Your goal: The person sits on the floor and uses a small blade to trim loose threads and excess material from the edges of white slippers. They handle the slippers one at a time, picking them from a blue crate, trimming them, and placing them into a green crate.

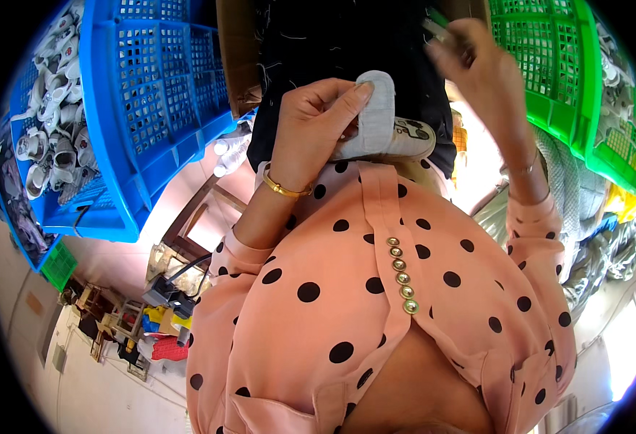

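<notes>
The left hand (311, 126) grips a small white fabric shoe with a grey strap (387, 126), fingers wrapped around it, thumb on the strap. Right of the shoe, the raised right hand (477, 61) pinches a thin green tool (437, 22). One blue perforated plastic crate (151, 94) full of small white shoes (54, 137) sits left of the shoe, one green crate (571, 79) right.
</notes>
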A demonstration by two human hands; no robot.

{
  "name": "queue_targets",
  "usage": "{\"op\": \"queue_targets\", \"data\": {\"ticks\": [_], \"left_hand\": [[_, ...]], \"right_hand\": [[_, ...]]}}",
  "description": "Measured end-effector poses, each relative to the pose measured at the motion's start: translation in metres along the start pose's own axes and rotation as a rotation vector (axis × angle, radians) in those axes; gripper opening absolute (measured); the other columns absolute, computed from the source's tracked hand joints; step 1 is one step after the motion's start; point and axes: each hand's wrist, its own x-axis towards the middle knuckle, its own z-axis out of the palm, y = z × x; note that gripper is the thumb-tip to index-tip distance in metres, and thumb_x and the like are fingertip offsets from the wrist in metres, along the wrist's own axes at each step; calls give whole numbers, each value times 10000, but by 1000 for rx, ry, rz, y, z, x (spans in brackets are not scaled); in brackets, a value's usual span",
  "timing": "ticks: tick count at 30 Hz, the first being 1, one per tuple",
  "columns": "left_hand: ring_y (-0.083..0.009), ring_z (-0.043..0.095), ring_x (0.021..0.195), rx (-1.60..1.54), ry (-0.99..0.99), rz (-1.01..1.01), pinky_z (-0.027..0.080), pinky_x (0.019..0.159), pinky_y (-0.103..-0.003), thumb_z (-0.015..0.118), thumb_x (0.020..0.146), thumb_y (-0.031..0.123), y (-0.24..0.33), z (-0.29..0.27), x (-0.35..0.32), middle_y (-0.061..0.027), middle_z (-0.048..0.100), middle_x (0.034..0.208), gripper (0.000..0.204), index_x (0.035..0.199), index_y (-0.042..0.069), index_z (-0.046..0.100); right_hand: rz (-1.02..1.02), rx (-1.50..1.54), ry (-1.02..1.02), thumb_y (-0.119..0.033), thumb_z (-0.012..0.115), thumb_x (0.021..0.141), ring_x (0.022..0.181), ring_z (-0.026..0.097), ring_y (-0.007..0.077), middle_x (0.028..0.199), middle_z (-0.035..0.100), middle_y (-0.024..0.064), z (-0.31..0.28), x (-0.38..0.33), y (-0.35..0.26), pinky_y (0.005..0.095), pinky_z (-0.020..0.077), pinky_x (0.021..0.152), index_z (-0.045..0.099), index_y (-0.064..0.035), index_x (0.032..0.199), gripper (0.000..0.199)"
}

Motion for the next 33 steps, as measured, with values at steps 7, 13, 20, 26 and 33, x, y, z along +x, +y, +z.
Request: {"op": "queue_targets", "data": {"ticks": [7,13,20,26,33], "left_hand": [[-15,488,536,-8,-100,42,397,487,-162,643,927,234,-1,-6,5,28,589,651,241,933,0,702],[-43,579,665,41,-193,72,478,583,-177,583,963,224,4,-9,8,-15,649,788,263,1039,-16,659],[-83,668,807,260,-122,228,530,677,-205,644,912,151,14,-13,2,-90,712,904,207,1037,-12,662],[-116,666,684,679,-13,533,490,585,-232,666,871,121,21,-3,-1,-68,714,796,110,858,14,690],[-119,671,775,277,108,323,511,691,-215,644,902,148,8,-11,10,-78,717,879,159,973,9,672]], "right_hand": [[168,-16,-140,-285,663,829,591,639,285,690,643,128,2,3,6,362,502,564,608,-58,964,270],[98,600,-520,-266,632,910,551,479,115,616,520,48,2,-11,-31,262,418,527,585,-5,907,265],[267,819,-587,-228,591,946,575,381,36,609,440,-13,4,-12,-31,208,354,509,556,-10,873,233],[183,768,-470,-212,588,951,590,364,32,607,434,-14,2,-18,-41,204,355,514,543,-10,862,226],[312,840,-488,-219,603,945,562,407,36,604,441,12,5,-17,-33,212,373,504,545,-14,883,222]]}}
